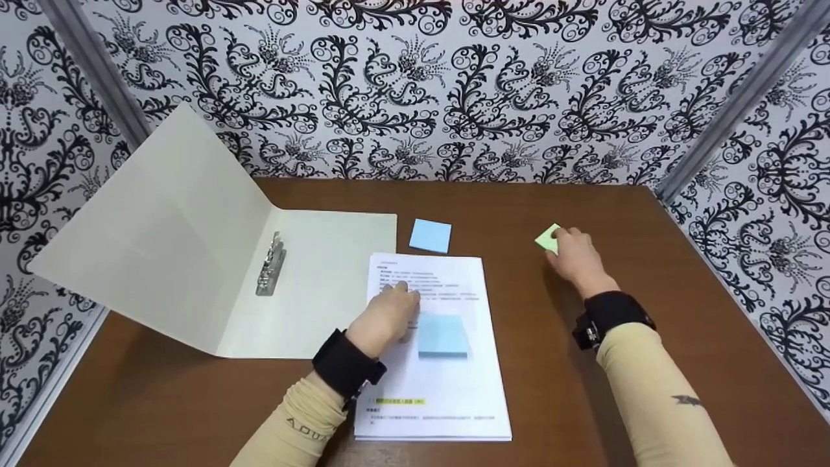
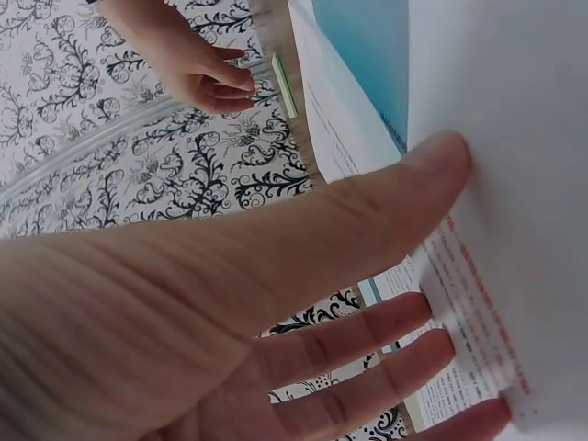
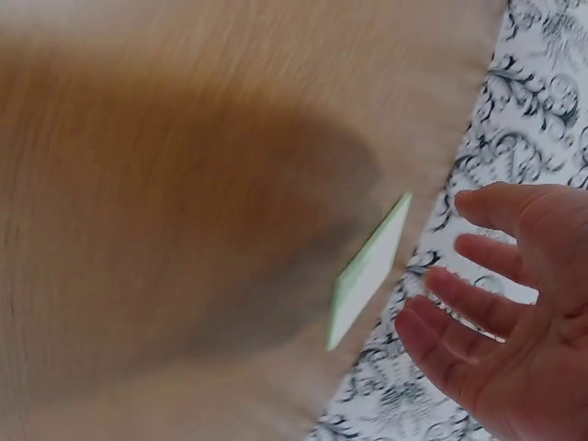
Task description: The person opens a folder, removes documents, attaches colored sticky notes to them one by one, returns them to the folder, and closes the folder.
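Observation:
My left hand [image 1: 388, 316] rests its fingertips on a stack of printed sheets [image 1: 447, 405]. In the left wrist view its thumb and fingers touch the paper without gripping it. Just right of that hand, a thick blue sticky-note pad [image 1: 442, 336] lies on the top sheet. Over on the right, my right hand [image 1: 577, 255] hovers at a green sticky-note pad [image 1: 546, 240] on the table. The right wrist view shows its fingers loosely bent and apart from the green pad [image 3: 372, 274], with nothing held.
An opened cream file folder [image 1: 337, 285] lies at left, its cover raised, with a metal clip [image 1: 271, 266] near the spine. A second blue sticky-note pad [image 1: 430, 235] sits behind the sheets. Patterned walls [image 1: 415, 84] border the brown table [image 1: 538, 389].

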A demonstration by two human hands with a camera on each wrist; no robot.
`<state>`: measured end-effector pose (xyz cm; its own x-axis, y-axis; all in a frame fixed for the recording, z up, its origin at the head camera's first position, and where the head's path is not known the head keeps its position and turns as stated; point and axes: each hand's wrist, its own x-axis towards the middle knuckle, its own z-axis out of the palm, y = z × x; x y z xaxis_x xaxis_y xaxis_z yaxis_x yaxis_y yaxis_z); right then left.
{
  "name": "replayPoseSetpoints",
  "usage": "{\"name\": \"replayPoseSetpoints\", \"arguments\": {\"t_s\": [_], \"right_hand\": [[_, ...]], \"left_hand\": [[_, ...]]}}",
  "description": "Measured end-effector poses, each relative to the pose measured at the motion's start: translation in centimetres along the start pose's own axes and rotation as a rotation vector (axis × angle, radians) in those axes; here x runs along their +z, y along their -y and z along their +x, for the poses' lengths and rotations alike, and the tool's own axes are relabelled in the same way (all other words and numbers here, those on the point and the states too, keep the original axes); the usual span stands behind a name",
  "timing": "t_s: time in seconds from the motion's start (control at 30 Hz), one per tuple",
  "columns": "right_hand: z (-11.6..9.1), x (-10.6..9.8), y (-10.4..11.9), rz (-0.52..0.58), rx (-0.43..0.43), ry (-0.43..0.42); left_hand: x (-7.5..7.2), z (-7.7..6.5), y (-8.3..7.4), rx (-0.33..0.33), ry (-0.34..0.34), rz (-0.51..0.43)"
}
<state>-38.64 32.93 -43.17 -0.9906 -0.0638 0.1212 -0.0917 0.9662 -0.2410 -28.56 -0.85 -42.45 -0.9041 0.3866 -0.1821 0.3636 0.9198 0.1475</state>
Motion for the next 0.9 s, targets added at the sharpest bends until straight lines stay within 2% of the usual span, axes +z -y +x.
{"name": "replayPoseSetpoints", "arguments": {"t_s": [0.13, 0.37, 0.6, 0.77, 0.9], "right_hand": [[0.3, 0.7, -1.3, 0.023, 0.039, 0.031], [0.6, 1.4, -3.2, 0.059, 0.041, 0.049], [0.8, 1.6, -4.2, 0.103, 0.143, 0.133], [1.6, 1.0, -4.3, 0.129, 0.14, 0.236], [2.5, 0.6, -4.1, 0.142, 0.095, 0.279]], "left_hand": [[-0.2, 0.1, -0.3, -0.03, 0.054, 0.013], [-0.5, 0.6, -0.9, -0.066, 0.117, 0.053], [-0.6, 1.1, -1.2, -0.063, 0.125, 0.109], [-0.8, 1.6, -1.2, -0.065, 0.114, 0.134], [-1.0, 2.3, -0.8, -0.07, 0.112, 0.116]]}}
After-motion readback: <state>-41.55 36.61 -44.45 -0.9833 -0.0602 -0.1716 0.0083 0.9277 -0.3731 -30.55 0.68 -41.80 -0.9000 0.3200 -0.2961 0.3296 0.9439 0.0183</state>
